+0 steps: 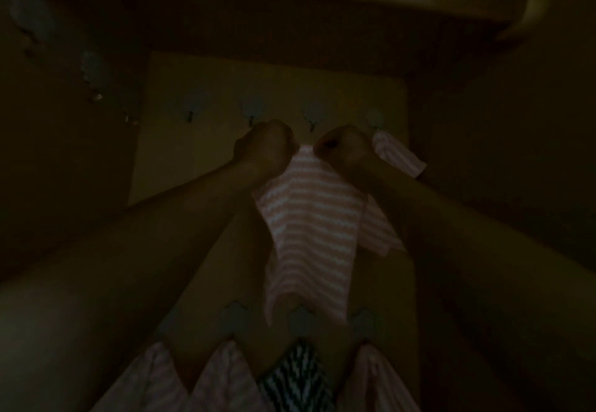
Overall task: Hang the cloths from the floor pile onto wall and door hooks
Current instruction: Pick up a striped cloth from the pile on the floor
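Observation:
The scene is very dark. A pink-and-white striped cloth (309, 227) hangs from both my hands in front of a yellowish door panel (180, 160). My left hand (264, 144) and my right hand (345, 147) pinch its top edge just below an upper row of hooks. The hook (312, 123) between my hands is bare. Another striped cloth (398, 156) hangs from the rightmost upper hook (375, 121).
Two more bare hooks (190, 114) (251, 118) sit at the upper left. A lower row of hooks (301, 318) carries several cloths, among them pink striped ones (225, 376) and a black-and-white zigzag one (296, 379). A pale rail (516, 14) runs overhead.

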### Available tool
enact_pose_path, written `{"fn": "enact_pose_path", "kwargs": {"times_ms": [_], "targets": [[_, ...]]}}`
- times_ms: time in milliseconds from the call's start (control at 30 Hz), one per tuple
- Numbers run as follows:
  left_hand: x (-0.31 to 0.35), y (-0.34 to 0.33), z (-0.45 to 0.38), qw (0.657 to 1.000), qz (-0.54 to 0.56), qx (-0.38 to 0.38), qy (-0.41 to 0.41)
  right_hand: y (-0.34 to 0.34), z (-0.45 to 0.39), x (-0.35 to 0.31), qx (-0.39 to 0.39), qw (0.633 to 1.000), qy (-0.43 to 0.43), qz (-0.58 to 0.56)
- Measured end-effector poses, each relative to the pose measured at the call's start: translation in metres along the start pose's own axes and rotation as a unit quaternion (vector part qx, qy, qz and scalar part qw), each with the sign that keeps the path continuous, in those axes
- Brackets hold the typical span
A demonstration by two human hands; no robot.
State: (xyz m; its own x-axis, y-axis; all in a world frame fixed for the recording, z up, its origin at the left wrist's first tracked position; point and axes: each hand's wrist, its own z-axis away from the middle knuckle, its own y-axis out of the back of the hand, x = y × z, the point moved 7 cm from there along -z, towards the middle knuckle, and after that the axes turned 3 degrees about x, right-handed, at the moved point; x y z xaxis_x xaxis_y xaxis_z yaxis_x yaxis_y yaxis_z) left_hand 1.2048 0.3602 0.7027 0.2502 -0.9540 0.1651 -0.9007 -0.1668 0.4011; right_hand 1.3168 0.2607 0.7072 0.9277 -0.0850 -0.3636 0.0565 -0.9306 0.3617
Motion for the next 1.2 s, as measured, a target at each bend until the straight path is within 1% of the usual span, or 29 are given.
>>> {"fn": "enact_pose_path", "kwargs": {"times_ms": [100, 200, 300, 400, 467, 600, 633, 700, 767, 833, 867, 1000, 1100, 1200], "targets": [[-0.007, -0.009, -0.019, 1.000, 0.020, 0.008, 0.007, -0.006, -0.019, 0.001, 0.033, 0.998, 0.013, 0.045], [-0.009, -0.018, -0.035, 0.999, 0.041, 0.021, 0.016, -0.011, -0.038, 0.007, 0.066, 0.996, -0.004, 0.065], [-0.002, -0.022, -0.048, 0.997, 0.048, 0.051, 0.010, -0.012, -0.053, 0.014, 0.098, 0.991, -0.004, 0.095], [0.004, -0.022, -0.066, 0.996, 0.033, 0.086, -0.001, -0.008, -0.065, 0.014, 0.114, 0.984, 0.010, 0.133], [0.004, -0.022, -0.077, 0.995, 0.015, 0.099, 0.004, -0.005, -0.076, 0.015, 0.105, 0.984, 0.008, 0.141], [-0.003, -0.030, -0.086, 0.994, -0.030, 0.095, 0.045, -0.012, -0.085, 0.019, 0.056, 0.980, 0.013, 0.188], [-0.004, -0.033, -0.085, 0.994, -0.035, 0.096, 0.046, -0.013, -0.085, 0.021, 0.051, 0.981, 0.011, 0.185], [-0.007, -0.038, -0.080, 0.995, -0.038, 0.083, 0.042, -0.016, -0.083, 0.021, 0.034, 0.985, 0.009, 0.170], [-0.009, -0.042, -0.072, 0.996, -0.030, 0.069, 0.038, -0.019, -0.076, 0.022, 0.010, 0.987, -0.012, 0.160], [-0.011, -0.044, -0.063, 0.997, -0.020, 0.066, 0.046, -0.023, -0.066, 0.026, -0.011, 0.987, -0.032, 0.158], [-0.013, -0.044, -0.057, 0.996, -0.020, 0.066, 0.053, -0.026, -0.061, 0.026, -0.015, 0.985, -0.028, 0.167], [-0.016, -0.046, -0.034, 0.997, -0.026, 0.048, 0.063, -0.033, -0.036, 0.036, 0.001, 0.987, -0.047, 0.151], [-0.020, -0.044, -0.012, 0.995, -0.028, 0.044, 0.081, -0.038, -0.014, 0.039, 0.018, 0.993, -0.059, 0.101], [-0.020, -0.038, 0.011, 0.995, -0.053, 0.016, 0.086, -0.041, 0.008, 0.039, 0.030, 0.993, -0.074, 0.085]]}}
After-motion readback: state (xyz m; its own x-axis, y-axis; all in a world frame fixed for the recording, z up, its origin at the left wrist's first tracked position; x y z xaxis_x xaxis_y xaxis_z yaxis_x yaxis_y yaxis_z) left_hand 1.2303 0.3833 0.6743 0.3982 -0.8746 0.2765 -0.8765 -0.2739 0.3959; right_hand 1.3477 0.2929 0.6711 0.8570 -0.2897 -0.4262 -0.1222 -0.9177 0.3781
